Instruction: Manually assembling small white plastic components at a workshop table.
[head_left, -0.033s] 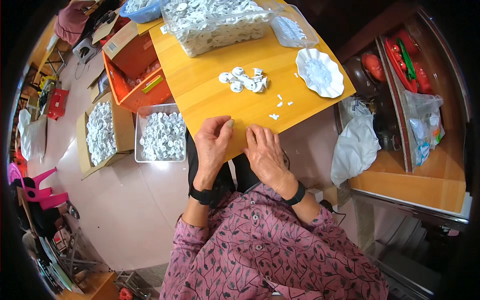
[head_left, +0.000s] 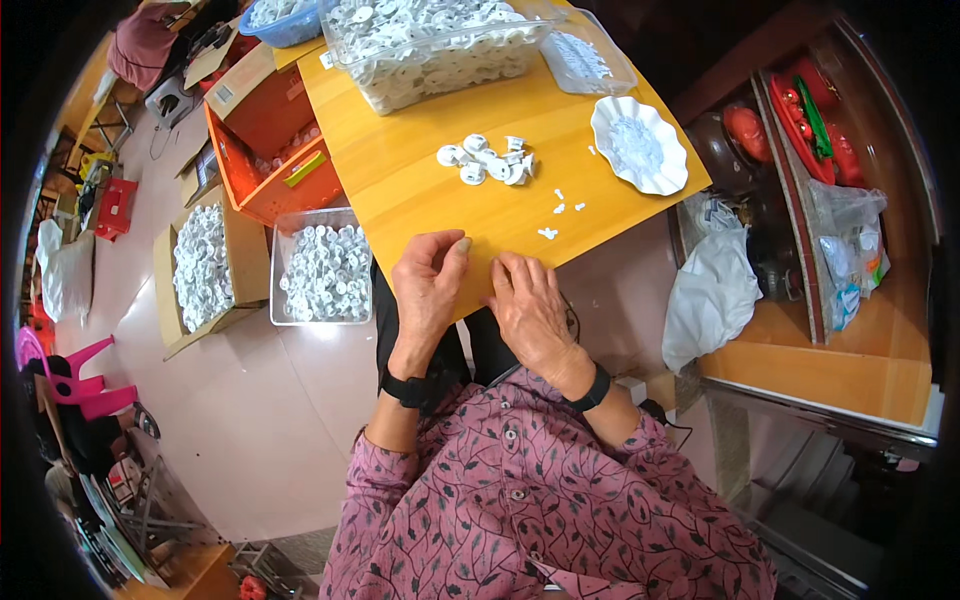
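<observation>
My left hand point(head_left: 428, 285) rests at the near edge of the yellow wooden table point(head_left: 400, 190), fingers curled and thumb tip close against the index finger. Whether anything sits inside that pinch is hidden. Beside it, my right hand point(head_left: 533, 305) lies palm down on the same edge, fingers loosely bent and stretched forward, with no object seen in it. Just beyond my hands lie several tiny white plastic pieces point(head_left: 548, 234). Farther off is a small heap of round white plastic parts point(head_left: 490, 160). A white scalloped dish point(head_left: 674, 180) at the right holds small pale pieces.
A clear bin point(head_left: 440, 48) full of white parts and a shallow clear tray point(head_left: 622, 75) occupy the table's far side. Left of the table, on the floor, stand another clear bin point(head_left: 280, 312), a cardboard box point(head_left: 250, 265) and an orange crate point(head_left: 258, 198). Shelving point(head_left: 850, 365) stands right.
</observation>
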